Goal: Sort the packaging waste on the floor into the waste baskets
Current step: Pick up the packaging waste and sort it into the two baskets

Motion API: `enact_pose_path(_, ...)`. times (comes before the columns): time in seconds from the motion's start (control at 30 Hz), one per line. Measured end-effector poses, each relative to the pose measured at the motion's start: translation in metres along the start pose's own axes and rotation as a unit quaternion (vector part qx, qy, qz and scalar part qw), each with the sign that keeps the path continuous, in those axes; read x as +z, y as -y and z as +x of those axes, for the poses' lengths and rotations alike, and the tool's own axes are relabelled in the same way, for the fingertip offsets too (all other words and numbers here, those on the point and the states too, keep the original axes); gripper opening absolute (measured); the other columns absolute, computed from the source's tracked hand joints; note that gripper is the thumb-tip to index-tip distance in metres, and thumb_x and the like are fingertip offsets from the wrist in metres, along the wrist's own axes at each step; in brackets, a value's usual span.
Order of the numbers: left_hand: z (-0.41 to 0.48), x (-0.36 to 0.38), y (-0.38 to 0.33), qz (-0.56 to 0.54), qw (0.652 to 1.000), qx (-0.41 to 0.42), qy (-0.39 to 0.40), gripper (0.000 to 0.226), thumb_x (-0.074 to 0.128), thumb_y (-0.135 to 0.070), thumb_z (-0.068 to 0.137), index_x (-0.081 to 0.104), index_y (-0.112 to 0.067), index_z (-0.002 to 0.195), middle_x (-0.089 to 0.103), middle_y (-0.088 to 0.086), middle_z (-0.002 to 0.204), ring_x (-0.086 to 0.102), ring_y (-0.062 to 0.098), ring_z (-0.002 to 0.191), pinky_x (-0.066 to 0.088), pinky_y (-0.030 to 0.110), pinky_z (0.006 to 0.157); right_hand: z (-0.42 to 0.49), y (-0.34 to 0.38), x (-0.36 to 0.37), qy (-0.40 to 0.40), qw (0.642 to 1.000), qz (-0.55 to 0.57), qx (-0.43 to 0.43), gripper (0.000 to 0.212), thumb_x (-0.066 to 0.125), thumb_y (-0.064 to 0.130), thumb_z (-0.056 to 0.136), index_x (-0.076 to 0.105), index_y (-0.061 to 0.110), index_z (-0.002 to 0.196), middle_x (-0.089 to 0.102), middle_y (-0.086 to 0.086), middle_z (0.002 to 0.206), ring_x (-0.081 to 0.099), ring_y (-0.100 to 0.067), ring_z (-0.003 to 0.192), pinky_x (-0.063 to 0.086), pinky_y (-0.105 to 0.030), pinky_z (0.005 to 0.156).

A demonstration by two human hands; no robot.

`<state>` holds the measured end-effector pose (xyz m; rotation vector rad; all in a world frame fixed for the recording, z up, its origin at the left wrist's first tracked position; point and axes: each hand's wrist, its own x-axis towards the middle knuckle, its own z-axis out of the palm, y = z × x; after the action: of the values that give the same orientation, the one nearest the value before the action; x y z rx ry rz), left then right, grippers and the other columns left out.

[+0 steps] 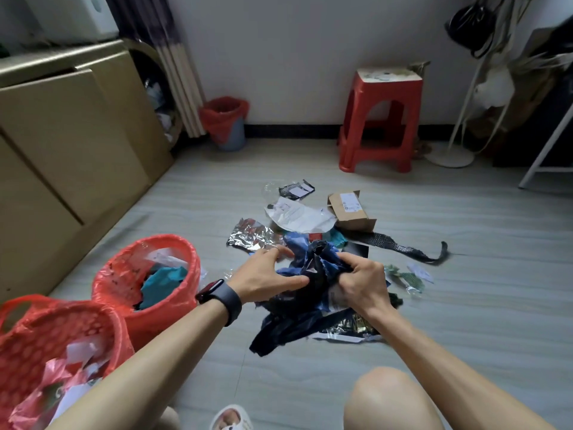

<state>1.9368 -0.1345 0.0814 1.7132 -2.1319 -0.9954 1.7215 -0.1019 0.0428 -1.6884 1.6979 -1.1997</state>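
Observation:
Both hands hold a crumpled dark blue and black plastic bag [297, 318] above the floor in the middle of the view. My left hand [263, 279], with a dark watch on its wrist, grips the bag's left side. My right hand [361, 282] grips its upper right part. More waste lies on the floor beyond: a silver foil wrapper [248, 235], a white mailer bag [297, 215], a small cardboard box [352, 211] and a black strip [403, 248]. Two red-lined waste baskets stand at the left, the farther [124, 274] holding teal and white scraps, the nearer [24, 342] holding white and pink scraps.
A cardboard-coloured cabinet [62, 144] runs along the left. At the far wall stand a small blue bin with a red liner [224, 122] and a red plastic stool [379, 119]. A white stand [449, 156] and a frame leg are at the right. My knee [387, 398] is at the bottom.

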Motion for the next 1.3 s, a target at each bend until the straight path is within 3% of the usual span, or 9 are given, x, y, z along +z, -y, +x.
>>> enact_pose_path(0.17, -0.011, 0.008, -0.022, -0.196, 0.960, -0.185, 0.076, 0.068, 0.074, -0.064, 0.073, 0.053, -0.019, 0.119, 0.072, 0.005, 0.099, 0.072, 0.022, 0.074, 0.056, 0.033, 0.051, 0.004, 0.000, 0.012, 0.000, 0.969, 0.212, 0.123, 0.037, 0.072, -0.002, 0.077, 0.079, 0.024, 0.103, 0.078, 0.006, 0.091, 0.074, -0.018, 0.092, 0.061, -0.042, 0.082)
enact_pose_path(0.33, -0.005, 0.017, -0.021, -0.514, 0.853, -0.078, 0.043, 0.047, 0.078, -0.005, 0.080, 0.059, -0.014, 0.122, 0.072, 0.015, 0.111, 0.071, 0.030, 0.094, 0.059, 0.043, 0.080, 0.002, 0.014, 0.018, 0.082, 0.889, 0.404, 0.199, 0.037, 0.058, -0.017, 0.084, 0.079, 0.012, 0.094, 0.076, -0.016, 0.097, 0.072, -0.029, 0.088, 0.061, -0.040, 0.080)
enact_pose_path(0.6, -0.001, 0.018, -0.027, -0.439, 0.895, -0.043, -0.064, 0.031, 0.076, 0.011, 0.073, 0.072, -0.012, 0.093, 0.075, 0.004, 0.083, 0.070, 0.018, 0.077, 0.059, 0.030, 0.072, 0.015, 0.017, 0.006, 0.226, 0.920, 0.272, 0.171, 0.039, 0.062, -0.012, 0.079, 0.077, 0.021, 0.090, 0.076, -0.006, 0.101, 0.069, -0.019, 0.096, 0.056, -0.029, 0.087)
enact_pose_path(0.73, 0.009, 0.016, -0.032, -0.464, 0.870, -0.067, -0.155, 0.025, 0.078, 0.008, 0.073, 0.072, -0.011, 0.088, 0.075, 0.009, 0.084, 0.070, 0.019, 0.073, 0.058, 0.031, 0.068, 0.013, 0.013, 0.003, 0.142, 0.923, 0.298, 0.196, 0.057, 0.081, 0.029, 0.064, 0.067, 0.036, 0.119, 0.062, 0.000, 0.129, 0.055, -0.021, 0.122, 0.045, -0.039, 0.099)
enact_pose_path(0.83, 0.011, 0.014, -0.028, -0.491, 0.846, -0.092, -0.184, 0.021, 0.077, 0.009, 0.075, 0.072, -0.009, 0.087, 0.074, 0.014, 0.087, 0.070, 0.022, 0.073, 0.060, 0.035, 0.069, 0.002, 0.005, 0.001, 0.186, 0.868, 0.340, 0.311, 0.098, 0.086, 0.063, 0.052, 0.041, 0.056, 0.139, 0.039, 0.003, 0.141, 0.046, -0.033, 0.132, 0.044, -0.062, 0.096)
enact_pose_path(0.93, 0.013, 0.017, -0.019, -0.374, 0.901, -0.054, -0.213, 0.023, 0.078, 0.009, 0.072, 0.074, -0.013, 0.079, 0.075, 0.006, 0.085, 0.068, 0.020, 0.075, 0.056, 0.026, 0.065, -0.001, 0.005, 0.003, 0.246, 0.789, 0.455, 0.331, 0.106, 0.090, 0.061, 0.051, 0.035, 0.060, 0.141, 0.043, -0.002, 0.144, 0.059, -0.046, 0.118, 0.054, -0.064, 0.083)
enact_pose_path(1.0, 0.013, 0.021, -0.016, -0.217, 0.946, 0.025, -0.239, 0.025, 0.077, 0.007, 0.071, 0.075, -0.018, 0.074, 0.071, -0.007, 0.086, 0.065, 0.009, 0.076, 0.051, 0.012, 0.069, 0.000, 0.012, 0.007, 0.210, 0.813, 0.467, 0.276, 0.093, 0.090, 0.049, 0.062, 0.040, 0.057, 0.140, 0.056, -0.003, 0.140, 0.061, -0.046, 0.117, 0.054, -0.061, 0.087)
enact_pose_path(1.1, 0.008, 0.022, -0.018, -0.128, 0.949, 0.083, -0.275, 0.030, 0.069, 0.011, 0.071, 0.079, -0.016, 0.076, 0.063, -0.018, 0.090, 0.060, 0.001, 0.082, 0.044, 0.002, 0.077, 0.001, 0.018, 0.017, 0.133, 0.935, 0.303, 0.129, 0.078, 0.086, 0.042, 0.073, 0.044, 0.059, 0.137, 0.065, 0.006, 0.126, 0.066, -0.012, 0.109, 0.057, -0.042, 0.088)
enact_pose_path(1.3, 0.001, 0.011, -0.015, -0.188, 0.965, 0.074, -0.165, 0.041, 0.062, 0.005, 0.063, 0.077, -0.032, 0.071, 0.067, -0.013, 0.104, 0.065, 0.011, 0.099, 0.055, 0.028, 0.090, 0.000, 0.008, 0.025, 0.035, 0.994, 0.086, -0.061, 0.048, 0.081, 0.019, 0.079, 0.068, 0.032, 0.124, 0.060, 0.007, 0.136, 0.055, -0.003, 0.125, 0.050, -0.033, 0.104)
